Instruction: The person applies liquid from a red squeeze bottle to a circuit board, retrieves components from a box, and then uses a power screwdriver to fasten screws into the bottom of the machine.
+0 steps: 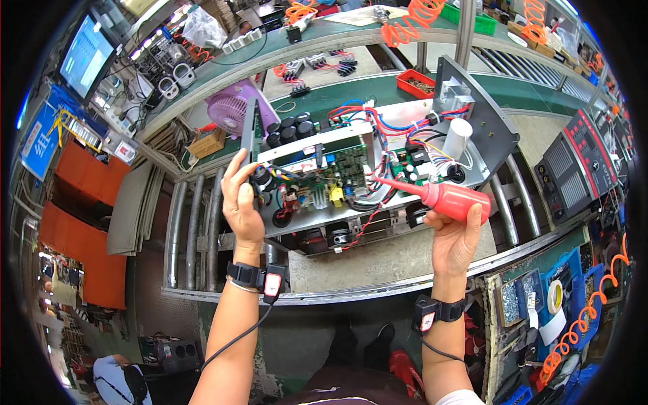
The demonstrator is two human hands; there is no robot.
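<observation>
In my right hand [455, 233] is a red squeeze bottle [459, 202], its long thin nozzle pointing left at the green circuit board [354, 165]. The nozzle's tip is close to the board; whether it touches, I cannot tell. The board sits in an open metal chassis [310, 212] with bundled wires, black capacitors [290, 128] and a white cylinder [458, 138]. My left hand [243, 202] rests by the chassis's left end panel [250, 128], fingers stretched out and nothing seen in them. Each wrist wears a black strap with a small box and a cable.
The chassis stands over a roller conveyor [194, 233]. Behind it are a purple fan [233, 111] and a red tray of small parts [415, 84]. A red-and-grey machine [579, 165] stands right, near blue bins [563, 277] and a coiled orange hose [586, 317]. Another person [120, 381] is at lower left.
</observation>
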